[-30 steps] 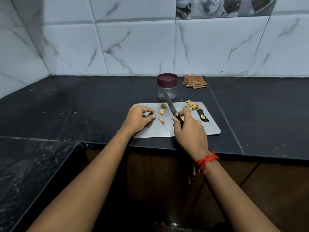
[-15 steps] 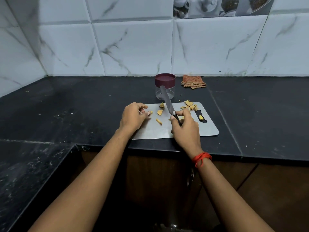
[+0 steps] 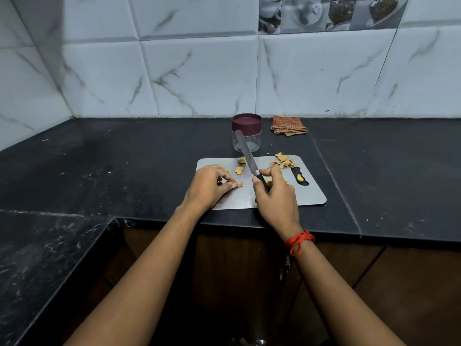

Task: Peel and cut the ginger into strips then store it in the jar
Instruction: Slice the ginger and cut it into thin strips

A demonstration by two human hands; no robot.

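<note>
A grey cutting board (image 3: 309,193) lies on the black counter. Small yellow ginger pieces sit on it: one (image 3: 239,170) near the middle, a heap of peelings (image 3: 283,161) at the far right, one (image 3: 300,178) in the board's handle slot. My left hand (image 3: 208,187) rests on the board's left part, fingertips pinching a small ginger piece (image 3: 240,184). My right hand (image 3: 275,196) grips a knife (image 3: 245,153) by its dark handle, blade pointing away and raised. Behind the board stands a clear jar (image 3: 247,136) with a maroon lid on.
A folded brown cloth (image 3: 288,126) lies by the tiled wall, right of the jar. The counter's front edge runs just below the board. A lower black surface (image 3: 37,258) sits to my left, with brown cabinet doors beneath the counter.
My left hand has slid right along the board and now pinches a small ginger piece. My right hand has kept the knife, shifting only slightly.
</note>
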